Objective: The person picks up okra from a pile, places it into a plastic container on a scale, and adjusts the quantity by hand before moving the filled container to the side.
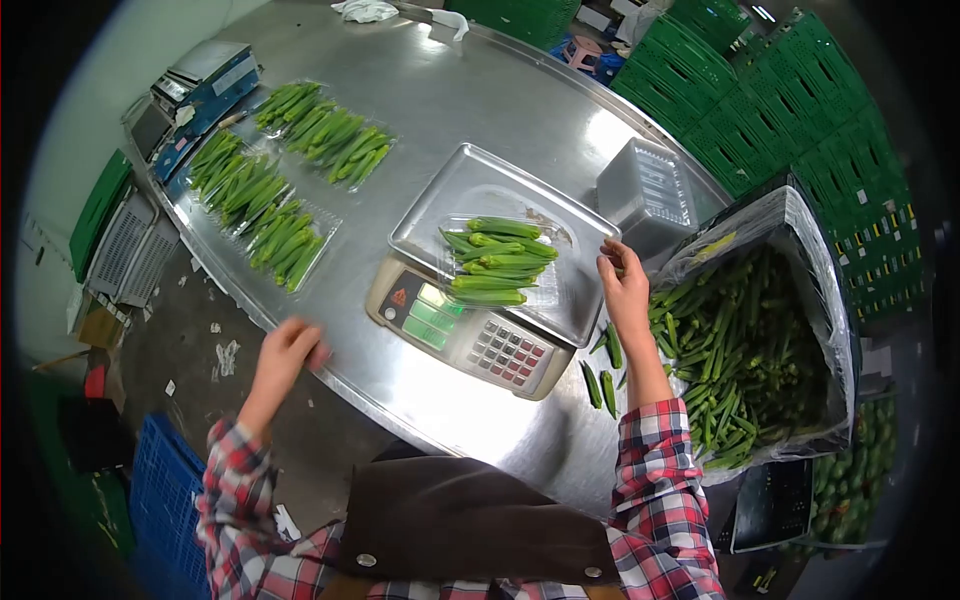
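A kitchen-type weighing scale (462, 345) stands on the metal table, its display lit green. On its steel pan (455, 195) lies a clear plastic tray of okra (500, 262). Beside the pan's right edge is my right hand (624, 282), fingers bent and apart with nothing held. My left hand (287, 355), blurred by motion, hangs off the table's near edge, left of the scale. A stack of clear plastic trays (645, 190) stands just beyond my right hand. Loose okra pods (598, 388) lie on the table beneath my right forearm.
Several filled okra trays (285, 245) rest on the table's left side. A plastic-lined crate full of okra (735, 350) stands at the right. Blue machine (205, 100) at the far left; green crates (760, 100) are stacked behind. A blue crate (170, 500) sits low left.
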### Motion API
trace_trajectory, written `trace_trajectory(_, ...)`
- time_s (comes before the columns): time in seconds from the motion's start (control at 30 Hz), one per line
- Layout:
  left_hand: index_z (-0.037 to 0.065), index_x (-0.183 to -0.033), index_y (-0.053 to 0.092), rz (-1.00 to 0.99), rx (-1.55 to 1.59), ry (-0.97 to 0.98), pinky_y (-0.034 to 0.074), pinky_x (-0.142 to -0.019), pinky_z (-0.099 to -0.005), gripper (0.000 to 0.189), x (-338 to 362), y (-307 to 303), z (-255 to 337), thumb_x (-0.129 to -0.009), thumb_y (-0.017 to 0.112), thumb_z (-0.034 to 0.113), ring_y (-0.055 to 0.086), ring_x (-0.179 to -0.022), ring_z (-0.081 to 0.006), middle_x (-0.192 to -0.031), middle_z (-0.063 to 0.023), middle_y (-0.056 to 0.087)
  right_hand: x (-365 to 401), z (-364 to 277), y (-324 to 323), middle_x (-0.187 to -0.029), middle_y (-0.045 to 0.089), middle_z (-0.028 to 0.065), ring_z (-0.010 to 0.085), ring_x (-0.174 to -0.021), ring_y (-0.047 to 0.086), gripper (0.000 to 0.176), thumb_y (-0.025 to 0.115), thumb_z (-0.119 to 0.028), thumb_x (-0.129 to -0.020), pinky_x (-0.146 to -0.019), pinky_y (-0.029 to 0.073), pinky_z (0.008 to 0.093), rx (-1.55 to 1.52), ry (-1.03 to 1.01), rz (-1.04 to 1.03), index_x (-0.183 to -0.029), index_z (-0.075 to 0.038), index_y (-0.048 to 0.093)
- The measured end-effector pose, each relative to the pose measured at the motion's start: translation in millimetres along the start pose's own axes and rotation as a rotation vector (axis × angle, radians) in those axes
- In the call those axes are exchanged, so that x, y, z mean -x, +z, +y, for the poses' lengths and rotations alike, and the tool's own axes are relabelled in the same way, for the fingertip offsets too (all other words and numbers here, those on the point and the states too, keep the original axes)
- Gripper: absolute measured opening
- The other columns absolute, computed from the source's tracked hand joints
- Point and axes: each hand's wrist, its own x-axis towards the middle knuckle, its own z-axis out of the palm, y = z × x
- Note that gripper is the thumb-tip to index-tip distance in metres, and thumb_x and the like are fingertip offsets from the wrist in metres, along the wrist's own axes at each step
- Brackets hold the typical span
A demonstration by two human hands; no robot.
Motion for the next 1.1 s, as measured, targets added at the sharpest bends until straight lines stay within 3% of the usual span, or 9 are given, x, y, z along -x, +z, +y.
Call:
trace_trajectory(0.13,0.0,-0.088,0.061,0.11,0.057,0.204,0.045,-0.054,-0.0251,0.024,-60,71,33,-0.087,0.058,0.024,0.06,-0.061,-0.0127,-0.066,-0.0077,0.061,10,0,-3,-0.099,0.063,0.0108,0.0153,-0.087,0.06,0.028,0.057,-0.011,-0.087,-0.078,0.047,0.0273,0.02,-0.002,-0.009,-0.112,0.002,0.055)
trace_trajectory(0.33,-0.005,-0.078,0.06,-0.172,-0.319,0.078,0.048,-0.052,-0.0323,0.063,-107,141,8,-0.088,0.041,0.055,0.063,-0.058,-0.0199,-0.066,-0.0153,0.063,16,5,9,-0.09,0.064,0.0109,0.012,-0.069,0.058,0.037,0.058,-0.016,-0.084,-0.061,0.047,0.0262,0.047,0.212,-0.226,-0.115,0.004,0.054)
trace_trajectory(0.4,-0.009,-0.088,0.055,-0.423,-0.135,-0.119,0.05,-0.049,-0.0327,0.06,-93,144,36,-0.09,0.042,0.05,0.061,-0.052,-0.0225,-0.07,-0.0176,0.063,17,29,29,-0.09,0.065,0.0107,0.0126,-0.068,0.058,0.038,0.058,-0.016,-0.084,-0.059,0.047,0.0272,0.201,0.029,-0.174,-0.115,0.004,0.054)
trace_trajectory(0.53,-0.008,-0.115,0.038,-0.421,0.39,-0.215,0.053,-0.05,-0.0305,0.047,-85,146,29,-0.095,0.04,0.034,0.061,-0.057,-0.0219,-0.08,-0.0165,0.06,10,11,44,-0.083,0.062,0.0066,0.0103,-0.063,0.054,0.032,0.058,-0.012,-0.083,-0.055,0.046,0.0245,-0.085,0.319,-0.19,-0.111,0.003,0.057)
trace_trajectory(0.67,-0.007,-0.116,0.038,-0.271,0.91,-0.128,0.055,-0.066,-0.0356,0.043,-70,112,4,-0.096,0.039,0.031,0.063,-0.075,-0.0272,-0.1,-0.021,0.056,0,-23,63,-0.084,0.06,0.005,0.0099,-0.068,0.053,0.025,0.058,-0.013,-0.085,-0.061,0.045,0.0246,-0.258,0.226,-0.204,-0.106,0.002,0.059)
trace_trajectory(0.8,-0.002,-0.117,0.041,-0.037,0.934,-0.061,0.053,-0.072,-0.04,0.039,-63,49,-23,-0.096,0.041,0.031,0.061,-0.083,-0.03,-0.102,-0.0189,0.057,-39,-38,48,-0.075,0.059,0.0033,0.0081,-0.064,0.051,0.017,0.054,-0.015,-0.091,-0.058,0.043,0.0219,-0.254,0.058,-0.091,-0.088,0.001,0.06)
trace_trajectory(0.93,-0.001,-0.111,0.043,0.239,0.922,-0.011,0.055,-0.069,-0.0383,0.035,-86,-12,-79,-0.096,0.04,0.031,0.062,-0.079,-0.0262,-0.097,-0.0166,0.059,-109,29,-2,-0.11,0.06,0.017,0.0231,-0.099,0.059,0.029,0.047,-0.007,-0.09,-0.084,0.045,0.0325,0.116,-0.137,0.134,-0.117,0.004,0.051)
trace_trajectory(1.0,0.0,-0.11,0.042,0.355,0.886,-0.059,0.056,-0.065,-0.0372,0.034,-95,-30,-93,-0.096,0.04,0.031,0.062,-0.075,-0.0249,-0.094,-0.0159,0.059,-131,59,-21,-0.119,0.054,0.0228,0.0319,-0.104,0.056,0.036,0.046,-0.006,-0.089,-0.087,0.044,0.0364,0.641,-0.283,0.186,-0.124,0.003,0.045)
trace_trajectory(1.1,-0.001,-0.11,0.038,0.515,0.735,-0.196,0.057,-0.053,-0.0347,0.034,-106,-48,-92,-0.096,0.039,0.03,0.063,-0.064,-0.0239,-0.088,-0.0162,0.058,-135,71,-27,-0.115,0.054,0.024,0.0372,-0.102,0.055,0.039,0.048,-0.008,-0.086,-0.086,0.045,0.0405,0.797,0.06,-0.046,-0.124,0.002,0.045)
